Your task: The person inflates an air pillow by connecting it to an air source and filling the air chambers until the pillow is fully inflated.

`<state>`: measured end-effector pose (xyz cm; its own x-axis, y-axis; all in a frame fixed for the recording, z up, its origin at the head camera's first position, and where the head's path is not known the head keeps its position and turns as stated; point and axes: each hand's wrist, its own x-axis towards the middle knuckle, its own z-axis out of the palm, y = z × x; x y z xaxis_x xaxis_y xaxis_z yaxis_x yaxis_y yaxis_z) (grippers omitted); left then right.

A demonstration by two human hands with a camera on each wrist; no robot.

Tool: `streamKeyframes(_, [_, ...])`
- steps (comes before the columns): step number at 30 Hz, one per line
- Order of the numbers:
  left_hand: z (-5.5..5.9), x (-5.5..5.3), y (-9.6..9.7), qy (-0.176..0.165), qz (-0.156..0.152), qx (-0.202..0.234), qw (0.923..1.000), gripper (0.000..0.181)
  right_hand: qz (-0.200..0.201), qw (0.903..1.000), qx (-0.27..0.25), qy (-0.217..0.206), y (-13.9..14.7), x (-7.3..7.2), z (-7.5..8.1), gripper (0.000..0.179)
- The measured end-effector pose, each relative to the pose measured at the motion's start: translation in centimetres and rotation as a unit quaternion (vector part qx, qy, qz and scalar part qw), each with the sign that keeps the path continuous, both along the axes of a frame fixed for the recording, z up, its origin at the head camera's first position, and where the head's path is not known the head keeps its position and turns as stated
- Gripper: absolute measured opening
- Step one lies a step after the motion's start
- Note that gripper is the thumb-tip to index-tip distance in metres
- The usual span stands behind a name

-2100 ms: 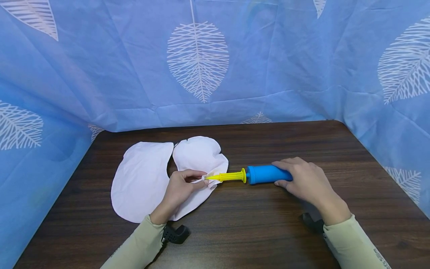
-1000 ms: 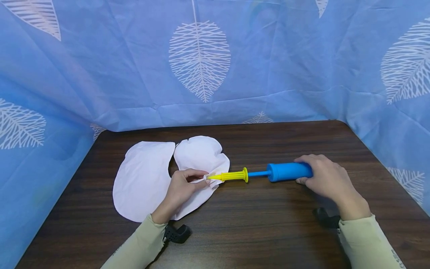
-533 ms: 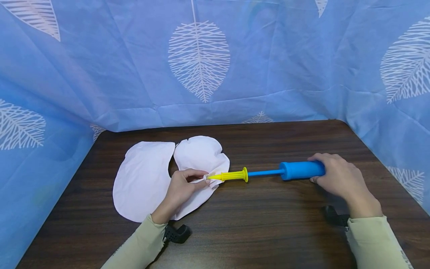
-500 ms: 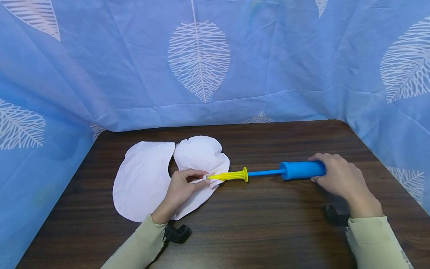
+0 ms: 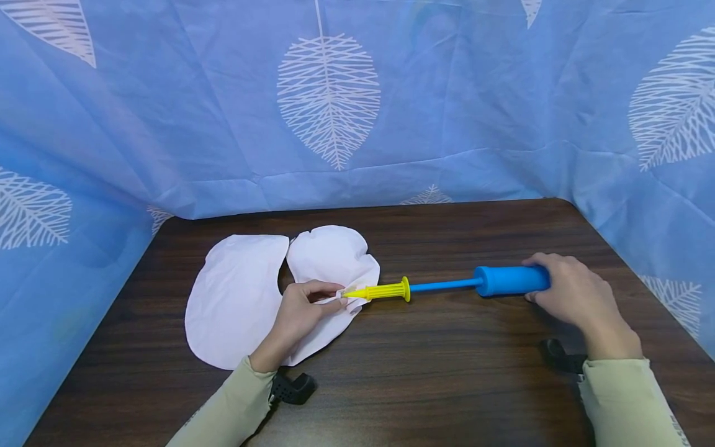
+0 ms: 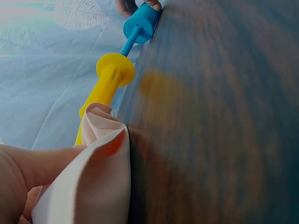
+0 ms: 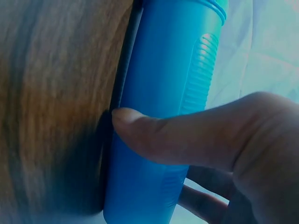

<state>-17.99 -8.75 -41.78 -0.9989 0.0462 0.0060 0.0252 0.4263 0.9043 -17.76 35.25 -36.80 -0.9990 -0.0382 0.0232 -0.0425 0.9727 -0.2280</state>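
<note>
A flat, pale inflatable neck pillow (image 5: 231, 304) lies on the table at the left in the head view, its two lobes curving round a gap. My left hand (image 5: 298, 316) pinches its near right part between thumb and fingers, where the yellow nozzle end of a hand pump (image 5: 385, 291) meets it. Fabric folds hide the valve itself. The pump's blue rod is drawn well out between the yellow part and the blue barrel (image 5: 508, 280). My right hand (image 5: 578, 295) grips the barrel's far end; in the right wrist view the thumb (image 7: 173, 140) lies across it.
The dark wood table (image 5: 447, 372) carries the pump and pillow. A blue curtain (image 5: 475, 112) with white leaf prints hangs behind and on both sides. A black wrist-worn device (image 5: 293, 389) sits under the left wrist, another (image 5: 561, 358) under the right.
My right hand has slid the blue barrel to the right, away from the yellow part, exposing a longer stretch of rod. The left hand and pillow stay in place.
</note>
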Motion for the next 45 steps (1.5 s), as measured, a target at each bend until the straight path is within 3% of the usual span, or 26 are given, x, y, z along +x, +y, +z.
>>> streamKeyframes(10, [0.0,0.2,0.0,-0.012,0.007,0.012,0.9998,0.02,0.003,0.9999,0.002,0.014,-0.3,0.0,-0.1,0.057])
streamKeyframes(24, [-0.1,0.1,0.1,-0.017,0.012,0.016,0.9997,0.02,0.045,0.9981,0.013,0.042,-1.8,0.1,-0.2,0.053])
streamKeyframes(45, [-0.4,0.0,-0.1,-0.009,0.005,0.015,0.9998,0.021,0.124,0.9869,0.038,0.096,-8.7,0.6,-0.6,0.056])
